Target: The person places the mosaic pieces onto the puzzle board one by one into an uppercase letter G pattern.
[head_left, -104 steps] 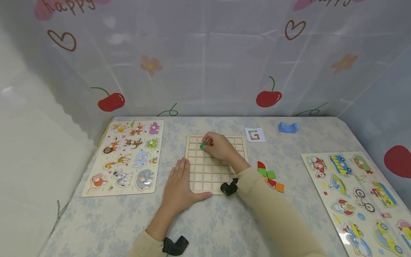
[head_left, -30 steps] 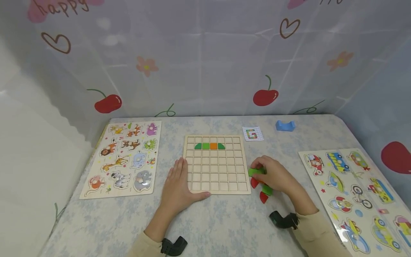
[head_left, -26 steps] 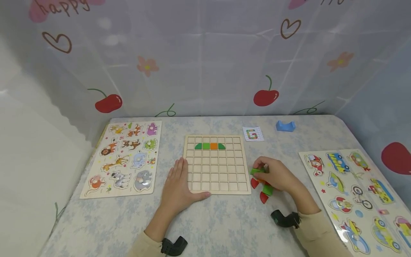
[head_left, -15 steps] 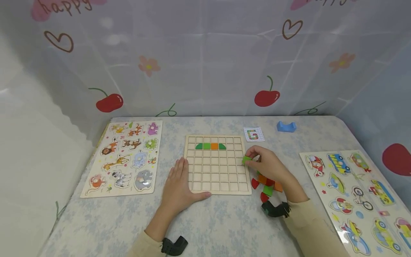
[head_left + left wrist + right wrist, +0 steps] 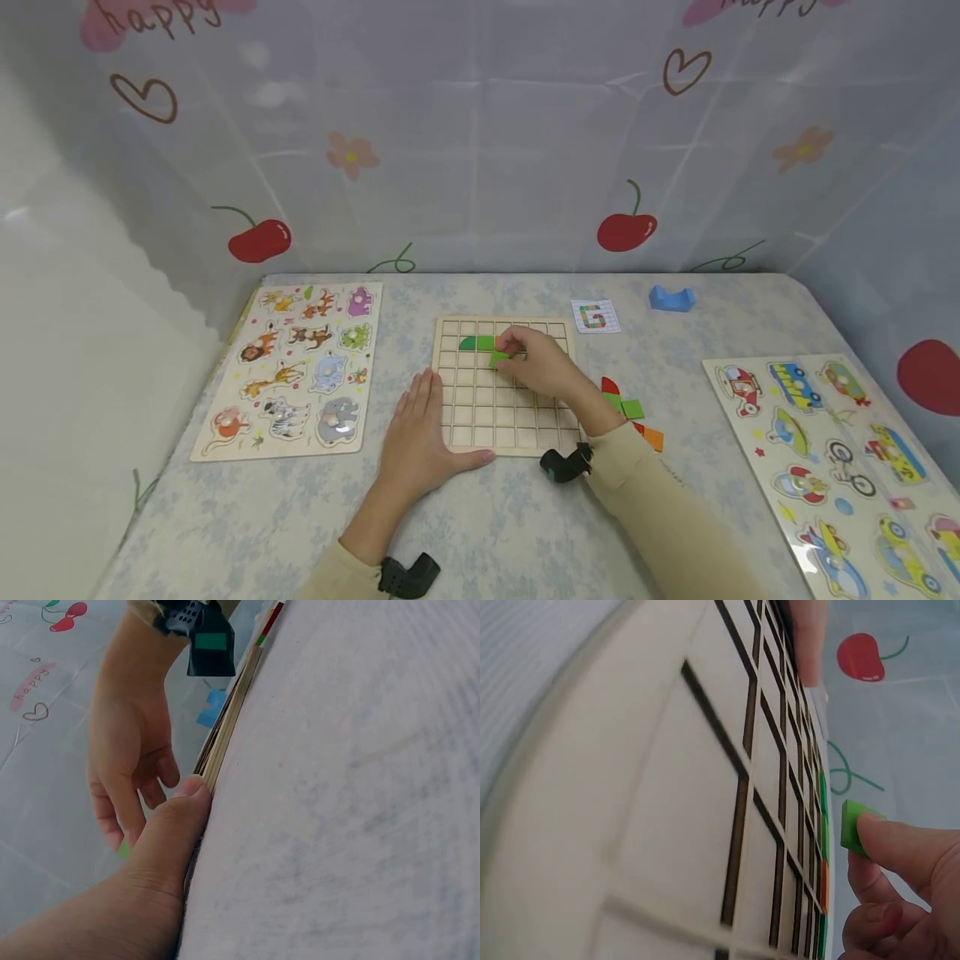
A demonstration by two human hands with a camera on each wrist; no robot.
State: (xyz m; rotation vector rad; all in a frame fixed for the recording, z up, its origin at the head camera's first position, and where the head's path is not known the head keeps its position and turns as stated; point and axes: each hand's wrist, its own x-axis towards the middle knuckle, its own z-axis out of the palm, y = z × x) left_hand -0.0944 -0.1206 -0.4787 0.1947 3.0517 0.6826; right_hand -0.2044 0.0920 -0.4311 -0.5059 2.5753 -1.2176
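A wooden grid board [image 5: 487, 414] lies mid-table. My right hand [image 5: 536, 360] pinches a light green square tile [image 5: 498, 359] between thumb and fingers over the board's upper part. The right wrist view shows that green tile [image 5: 853, 826] held off the grid surface. In the second row sit a dark green rounded piece [image 5: 468, 342], a green square [image 5: 486, 342] and an orange square, mostly behind my fingers. My left hand [image 5: 415, 437] lies flat at the board's lower left, fingers straight along its edge, thumb along the bottom edge.
Right of the board lie several loose tiles, among them a green square [image 5: 632, 409] and an orange one [image 5: 653, 439], partly under the right sleeve. Behind are a pattern card [image 5: 596, 317] and a blue holder [image 5: 672, 299]. Puzzle boards flank both sides: animals [image 5: 300, 429], vehicles [image 5: 757, 417].
An orange square and a second rounded green piece joined the row after the oldest frame. My right hand has since taken a green square from the loose tiles and moved left over the board.
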